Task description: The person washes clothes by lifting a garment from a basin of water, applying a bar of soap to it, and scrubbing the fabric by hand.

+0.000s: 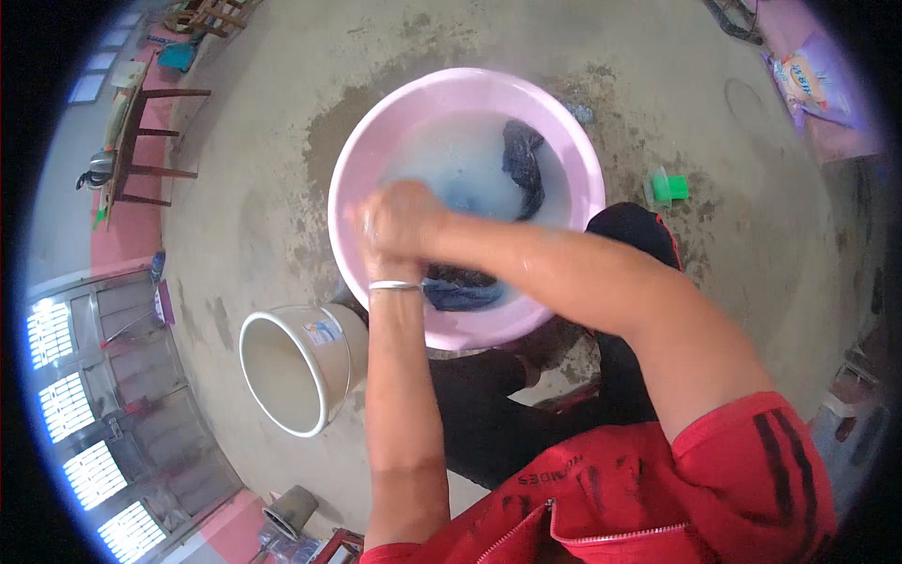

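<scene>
My left hand [376,246], with a pale bangle [395,285] at its wrist, and my right hand [412,214] are pressed together above the left part of a round pink basin [463,82]. Both are smeared by motion, so their fingers and anything between them cannot be made out. Cloudy, soapy water [442,150] partly fills the basin. A dark wet cloth [522,160] lies at the right side of the water. Another dark blue cloth [462,293] shows at the near side, partly covered by my right forearm.
A cream bucket [343,343] with a wire handle stands left of the basin. To the right, a green cup-like thing [669,188] sits on the wet concrete floor [620,122]. A purple packet [817,85] lies at far right, a wooden table [136,141] at far left.
</scene>
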{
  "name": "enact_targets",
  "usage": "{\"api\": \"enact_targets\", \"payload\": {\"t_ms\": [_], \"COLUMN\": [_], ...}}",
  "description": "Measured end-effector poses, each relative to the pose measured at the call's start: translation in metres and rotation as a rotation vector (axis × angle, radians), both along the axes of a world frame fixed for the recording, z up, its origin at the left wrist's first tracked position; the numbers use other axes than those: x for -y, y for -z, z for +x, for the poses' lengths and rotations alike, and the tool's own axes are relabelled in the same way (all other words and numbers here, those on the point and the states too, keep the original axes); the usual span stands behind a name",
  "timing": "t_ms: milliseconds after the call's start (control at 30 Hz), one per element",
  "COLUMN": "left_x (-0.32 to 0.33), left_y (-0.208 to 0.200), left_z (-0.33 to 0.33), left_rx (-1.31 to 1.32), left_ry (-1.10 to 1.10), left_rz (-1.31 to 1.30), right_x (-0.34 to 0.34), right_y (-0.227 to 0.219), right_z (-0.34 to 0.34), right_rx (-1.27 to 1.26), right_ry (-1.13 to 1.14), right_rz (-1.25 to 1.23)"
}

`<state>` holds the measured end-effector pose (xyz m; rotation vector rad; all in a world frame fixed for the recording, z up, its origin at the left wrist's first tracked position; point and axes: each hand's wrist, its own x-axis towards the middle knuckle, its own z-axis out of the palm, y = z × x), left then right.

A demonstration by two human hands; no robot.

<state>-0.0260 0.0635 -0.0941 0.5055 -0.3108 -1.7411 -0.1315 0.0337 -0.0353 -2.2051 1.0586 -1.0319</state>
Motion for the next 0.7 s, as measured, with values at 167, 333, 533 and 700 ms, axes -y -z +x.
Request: {"api": "enact_targets", "payload": {"t_ms": [167,333,533,700], "left_x": [-0.005,-0.01,-0.029,-0.017], "left_y": [-0.009,-0.049,-0.044,-0.037], "left_z": [0.019,-0.015,0.028,0.028], "left_rx": [0.203,0.442,0.681,0.44], "left_ry": [-0.048,0.009,-0.107,-0.292], "left_rz": [0.183,0.438,0.338,0.415], "right_x": [-0.017,0.028,0.052,0.064], "right_y": [-0.006,0.026,0.021,0.058], "right_z": [0.006,-0.016,-0.06,-0.092], "right_rx": [0.117,0.043,-0.241,-0.36], "right_ry": [-0.181,0.135,-0.43,-0.493], "right_rz": [0.019,0.291,0.697,0.685]}}
